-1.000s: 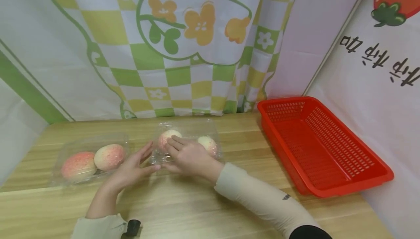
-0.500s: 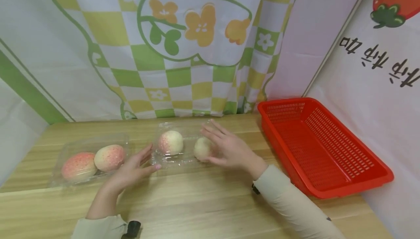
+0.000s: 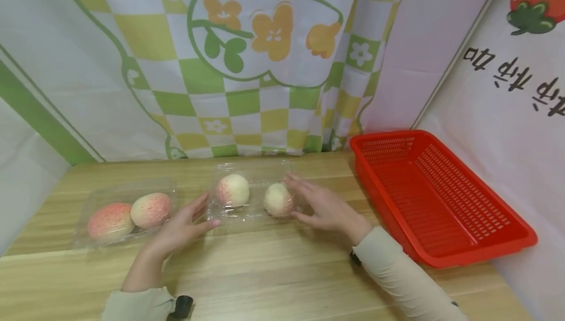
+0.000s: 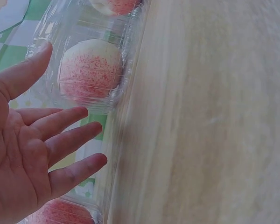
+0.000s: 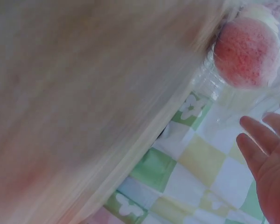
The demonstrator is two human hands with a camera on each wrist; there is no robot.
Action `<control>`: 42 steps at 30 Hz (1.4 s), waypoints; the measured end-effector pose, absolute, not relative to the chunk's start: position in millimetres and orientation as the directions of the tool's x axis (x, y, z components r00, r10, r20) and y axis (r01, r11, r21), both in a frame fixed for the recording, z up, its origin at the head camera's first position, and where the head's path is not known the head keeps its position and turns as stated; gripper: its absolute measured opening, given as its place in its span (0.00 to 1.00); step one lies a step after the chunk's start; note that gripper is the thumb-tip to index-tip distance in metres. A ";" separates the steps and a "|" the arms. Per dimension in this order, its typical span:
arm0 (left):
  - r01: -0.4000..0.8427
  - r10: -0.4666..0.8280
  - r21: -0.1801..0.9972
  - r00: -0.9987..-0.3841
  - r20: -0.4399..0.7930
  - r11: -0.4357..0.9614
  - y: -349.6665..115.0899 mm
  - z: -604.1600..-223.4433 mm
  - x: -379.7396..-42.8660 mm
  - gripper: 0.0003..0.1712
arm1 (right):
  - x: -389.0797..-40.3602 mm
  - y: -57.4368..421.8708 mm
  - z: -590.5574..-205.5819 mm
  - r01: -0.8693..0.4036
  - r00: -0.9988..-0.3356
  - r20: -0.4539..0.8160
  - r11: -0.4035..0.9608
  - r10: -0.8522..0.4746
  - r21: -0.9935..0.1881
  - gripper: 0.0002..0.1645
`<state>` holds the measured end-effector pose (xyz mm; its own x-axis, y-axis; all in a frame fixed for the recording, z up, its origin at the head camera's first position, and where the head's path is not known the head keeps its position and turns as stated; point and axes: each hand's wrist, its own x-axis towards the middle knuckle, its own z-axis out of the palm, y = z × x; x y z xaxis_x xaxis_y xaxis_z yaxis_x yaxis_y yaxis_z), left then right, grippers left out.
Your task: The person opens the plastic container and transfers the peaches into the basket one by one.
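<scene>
I'm watching left hand point(image 3: 184, 228) and right hand point(image 3: 326, 208), each grip relaxed and holding nothing, flanking a clear box point(image 3: 256, 198) on the table point(image 3: 260, 272), probably light, flimsy and best held by its ends, which is holding two peaches point(image 3: 233, 191), another pack point(image 3: 116, 191) holding two more, and a red basket point(image 3: 434, 203) sitting right.

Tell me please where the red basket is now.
In the head view, the red basket stands on the right side of the table, right of the right hand.
</scene>
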<state>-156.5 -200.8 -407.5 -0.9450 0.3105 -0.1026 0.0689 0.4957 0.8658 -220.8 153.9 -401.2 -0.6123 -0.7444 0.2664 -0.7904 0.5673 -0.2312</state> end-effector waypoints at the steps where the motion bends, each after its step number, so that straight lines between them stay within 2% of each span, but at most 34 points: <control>1: 0.070 0.309 0.865 -0.946 -0.101 0.496 -200.3 -407.4 -156.9 0.51 | -220.8 153.3 -401.1 -0.794 -0.608 0.271 0.569 -0.746 -0.217 0.45; 12: 0.080 0.302 0.864 -0.949 -0.086 0.498 -198.6 -403.2 -158.9 0.51 | -220.0 143.6 -403.4 -0.839 -0.482 0.440 0.544 -0.758 0.018 0.37; 21: 0.107 0.297 0.857 -0.953 -0.056 0.504 -199.0 -403.4 -159.2 0.50 | -218.8 138.0 -401.3 -0.826 -0.444 0.461 0.551 -0.768 0.122 0.33; 31: 0.093 0.294 0.856 -0.953 -0.071 0.509 -200.6 -406.6 -160.8 0.51 | -222.5 142.2 -401.8 -0.840 -0.436 0.473 0.535 -0.766 0.091 0.31; 42: 0.052 0.275 0.855 -0.956 -0.107 0.516 -199.9 -409.0 -156.2 0.52 | -220.1 147.5 -401.8 -0.844 -0.486 0.431 0.536 -0.760 -0.008 0.33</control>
<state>-156.2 -199.9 -409.0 -0.9555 0.2747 -0.1074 0.0522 0.5159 0.8551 -220.1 147.5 -401.8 -0.4863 -0.7603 0.4306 -0.8444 0.5357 -0.0078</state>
